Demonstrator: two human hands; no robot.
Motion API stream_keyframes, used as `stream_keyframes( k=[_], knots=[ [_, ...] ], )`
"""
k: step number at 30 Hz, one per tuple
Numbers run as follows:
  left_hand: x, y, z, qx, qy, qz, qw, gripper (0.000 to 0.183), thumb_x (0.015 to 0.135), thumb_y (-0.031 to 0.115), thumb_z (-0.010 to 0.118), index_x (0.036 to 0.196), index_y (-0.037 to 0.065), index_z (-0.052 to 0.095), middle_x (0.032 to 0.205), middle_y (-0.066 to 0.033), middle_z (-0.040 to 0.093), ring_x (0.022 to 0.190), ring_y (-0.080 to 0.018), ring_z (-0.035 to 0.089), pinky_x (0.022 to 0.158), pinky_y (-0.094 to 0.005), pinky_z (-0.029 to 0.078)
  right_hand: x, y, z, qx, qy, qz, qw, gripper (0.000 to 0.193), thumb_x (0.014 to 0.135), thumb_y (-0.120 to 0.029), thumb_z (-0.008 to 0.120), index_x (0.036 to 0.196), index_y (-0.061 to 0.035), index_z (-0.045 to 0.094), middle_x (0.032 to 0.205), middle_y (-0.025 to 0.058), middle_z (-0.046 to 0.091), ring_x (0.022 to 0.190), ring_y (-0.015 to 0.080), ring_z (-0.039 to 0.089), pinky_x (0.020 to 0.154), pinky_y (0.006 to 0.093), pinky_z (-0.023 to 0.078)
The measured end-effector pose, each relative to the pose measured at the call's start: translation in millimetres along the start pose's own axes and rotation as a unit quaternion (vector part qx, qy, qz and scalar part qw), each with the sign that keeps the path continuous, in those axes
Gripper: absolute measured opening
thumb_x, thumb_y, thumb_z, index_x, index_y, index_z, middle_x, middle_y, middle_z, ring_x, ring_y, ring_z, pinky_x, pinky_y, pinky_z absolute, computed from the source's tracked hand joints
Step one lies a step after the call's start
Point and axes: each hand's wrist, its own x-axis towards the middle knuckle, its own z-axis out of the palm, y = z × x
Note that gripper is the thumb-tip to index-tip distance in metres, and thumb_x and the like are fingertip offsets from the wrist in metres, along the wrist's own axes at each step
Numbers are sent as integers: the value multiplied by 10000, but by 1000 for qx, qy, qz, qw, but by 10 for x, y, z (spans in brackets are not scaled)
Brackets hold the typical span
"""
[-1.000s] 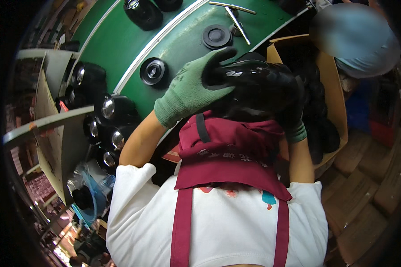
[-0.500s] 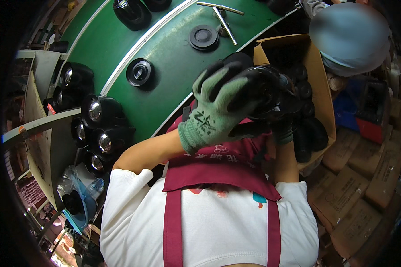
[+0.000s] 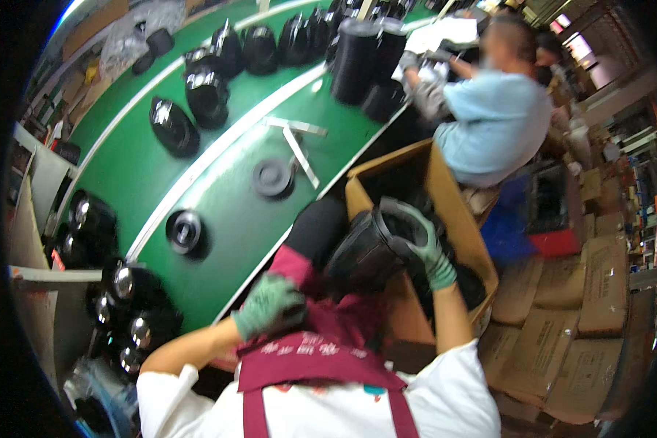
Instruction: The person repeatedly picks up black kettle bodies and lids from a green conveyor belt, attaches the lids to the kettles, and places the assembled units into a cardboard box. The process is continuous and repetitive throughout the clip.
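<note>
My right hand (image 3: 425,237), in a green glove with a dark palm, grips the rim of a black hollow plastic housing (image 3: 365,252). The housing lies tilted over my lap, beside a cardboard box. My left hand (image 3: 270,306), gloved alike, is apart from it above my maroon apron. Its fingers are curled in; the picture is blurred there, and anything inside is hidden. On the green table ahead lie a round black part with a raised centre (image 3: 185,232), a flat black disc (image 3: 272,178) and a T-shaped metal tool (image 3: 299,150).
The open cardboard box (image 3: 456,219) at my right holds several black parts. Glossy black housings (image 3: 174,128) stand along the far table, and more (image 3: 142,328) are stacked at the left. A co-worker in light blue (image 3: 493,117) sits ahead right. Flat cartons (image 3: 555,343) cover the right side.
My hands have come apart: the left has drawn back to the left, away from the housing, while the right keeps hold of it. The view has tipped up, showing more of the table.
</note>
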Motion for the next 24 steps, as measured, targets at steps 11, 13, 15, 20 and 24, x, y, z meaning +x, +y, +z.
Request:
stream_keyframes(
  k=[11,13,15,20,24],
  knots=[
    [597,-69,328,-63,194,-12,979,901,644,384,855,1382,61,452,1402,-196,439,1312,-409,418,1072,-505,352,1031,1102,636,-64,96,151,982,376,910,-289,617,1139,10,631,1050,193,655,1008,324,626,858,405,493],
    [598,-78,345,-72,204,-19,976,896,647,391,853,1382,65,459,1394,-191,451,1297,-394,432,1070,-497,357,1551,1208,1053,-328,110,106,932,798,825,-501,680,1385,11,436,1310,253,545,1219,368,543,996,457,443],
    [695,-113,318,-75,183,1,980,915,646,415,856,1392,66,457,1405,-185,447,1290,-380,441,1072,-478,357,1924,2061,1331,-288,50,223,930,1096,753,-665,663,1515,-8,229,1350,310,500,1289,433,476,1074,478,381],
    [656,-297,-72,-177,104,-36,978,859,652,332,857,1384,81,485,1389,-170,469,1270,-364,461,1068,-454,365,1603,1474,1240,-143,39,217,965,589,857,-402,662,1356,-111,547,1200,145,664,1115,323,629,945,406,478],
    [1100,-261,-603,-1,288,3,958,690,689,157,796,1330,87,549,1333,-154,520,1213,-359,502,1007,-430,424,648,590,217,-30,-108,131,985,444,859,-230,677,1252,-32,622,1122,103,698,1052,188,659,892,314,504]
  ],
)
